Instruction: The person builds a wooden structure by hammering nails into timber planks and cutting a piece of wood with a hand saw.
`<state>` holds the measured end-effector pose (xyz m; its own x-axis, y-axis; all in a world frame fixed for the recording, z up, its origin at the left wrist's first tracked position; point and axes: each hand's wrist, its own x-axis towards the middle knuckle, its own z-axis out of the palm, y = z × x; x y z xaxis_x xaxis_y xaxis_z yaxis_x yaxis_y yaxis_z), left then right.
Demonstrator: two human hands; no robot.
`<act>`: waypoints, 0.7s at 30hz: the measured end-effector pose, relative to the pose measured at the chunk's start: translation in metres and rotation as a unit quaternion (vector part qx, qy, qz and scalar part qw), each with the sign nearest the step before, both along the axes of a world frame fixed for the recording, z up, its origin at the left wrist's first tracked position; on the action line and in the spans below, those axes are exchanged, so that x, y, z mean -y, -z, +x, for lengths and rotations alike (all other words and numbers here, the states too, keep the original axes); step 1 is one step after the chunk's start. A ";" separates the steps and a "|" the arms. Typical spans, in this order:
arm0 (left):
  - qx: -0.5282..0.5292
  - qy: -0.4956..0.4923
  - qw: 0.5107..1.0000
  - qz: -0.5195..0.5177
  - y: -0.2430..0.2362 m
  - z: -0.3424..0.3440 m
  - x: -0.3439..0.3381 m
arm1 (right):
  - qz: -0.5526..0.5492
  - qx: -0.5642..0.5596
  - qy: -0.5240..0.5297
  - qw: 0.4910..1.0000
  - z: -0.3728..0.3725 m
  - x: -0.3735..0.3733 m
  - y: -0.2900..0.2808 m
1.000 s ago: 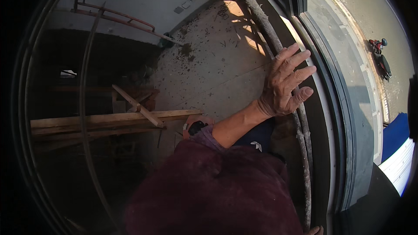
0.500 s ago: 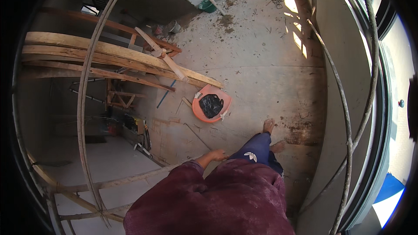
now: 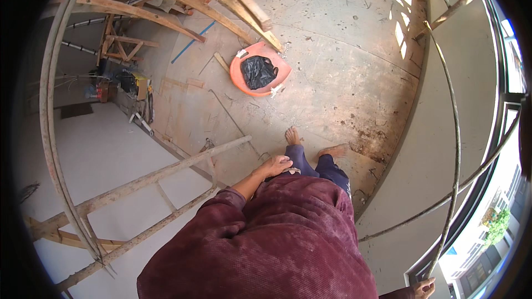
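Observation:
My left hand [image 3: 275,166] rests against the upper leg of my dark blue trousers [image 3: 299,158], its fingers curled together. Whatever lies inside those fingers, if anything, is hidden. At the lower right edge, my right hand [image 3: 424,288] is closed around the lower part of a thin, bent metal scaffold bar [image 3: 455,182]. Ahead of my bare feet on the dusty floor stands an orange tub [image 3: 239,80] with pale wrapped handles. A crumpled black plastic bag [image 3: 258,72] lies inside it.
Long wooden beams [image 3: 216,19] reach in from the upper left toward the tub. A rusty scaffold ladder frame [image 3: 166,163] crosses at left above a white surface [image 3: 127,155]. A blue strip [image 3: 193,42] and a thin rod [image 3: 230,116] lie on the floor. A wall with windows runs along the right.
My view has swung, so the tub and beams sit higher and further left. My feet have shifted on the floor. My right hand has come into view at the scaffold bar; my left stays by my thigh.

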<state>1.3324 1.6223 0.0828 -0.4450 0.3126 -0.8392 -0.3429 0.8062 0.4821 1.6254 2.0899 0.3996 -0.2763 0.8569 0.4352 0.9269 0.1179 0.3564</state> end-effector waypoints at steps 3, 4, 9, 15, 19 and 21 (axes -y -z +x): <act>-0.041 -0.063 0.997 0.002 0.003 -0.007 0.050 | -0.043 -0.039 -0.054 0.997 0.060 -0.044 0.025; -0.039 -0.077 0.996 -0.009 -0.006 -0.011 0.070 | -0.068 -0.051 -0.079 0.993 0.047 -0.042 0.032; -0.081 -0.127 0.986 -0.077 -0.024 -0.012 0.178 | -0.483 -0.385 -0.132 0.775 -0.134 0.049 0.161; -0.090 -0.165 0.979 -0.077 0.031 -0.071 0.256 | -0.784 -0.078 -0.163 0.594 -0.173 0.230 0.347; -0.126 -0.334 0.933 -0.046 0.060 -0.084 0.277 | -0.795 0.121 -0.071 0.590 -0.150 0.248 0.303; -0.102 -0.366 0.925 -0.018 0.068 -0.101 0.274 | -0.782 0.161 -0.034 0.601 -0.155 0.239 0.289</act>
<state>1.2315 1.3484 0.0148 -0.6764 -0.1604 -0.7189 -0.7080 0.4106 0.5746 1.4706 1.8511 0.1103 -0.1885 0.1297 -0.9735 0.8135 0.5759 -0.0808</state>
